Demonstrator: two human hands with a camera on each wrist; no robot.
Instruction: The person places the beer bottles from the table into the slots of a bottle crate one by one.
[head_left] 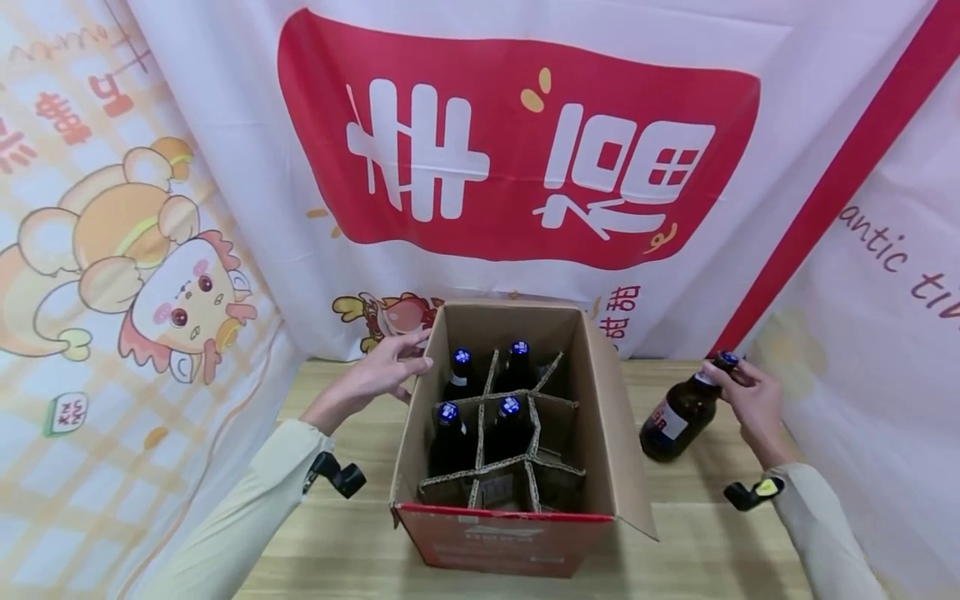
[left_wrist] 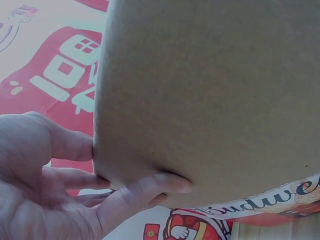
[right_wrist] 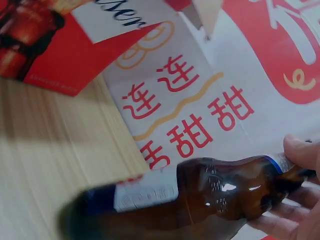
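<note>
An open cardboard beer box (head_left: 600, 400) stands on the table, its inside split into cells by cardboard dividers (head_left: 532, 425). Brown bottles with blue caps (head_left: 510, 407) fill several cells on the left and in the middle. My left hand (head_left: 382, 367) holds the box's left side near the far corner; in the left wrist view its thumb (left_wrist: 150, 192) lies on the cardboard face and the fingers go around the edge. To the right of the box, my right hand (head_left: 753, 404) grips a brown beer bottle (head_left: 678, 417) by the neck. That bottle tilts, base toward the box.
A flap (head_left: 618, 433) sticks out from the box's right side, between the box and the held bottle. Pale wooden tabletop (head_left: 337, 533) lies around the box. Printed cloth (head_left: 517, 150) hangs behind and on both sides, close to the box's far end.
</note>
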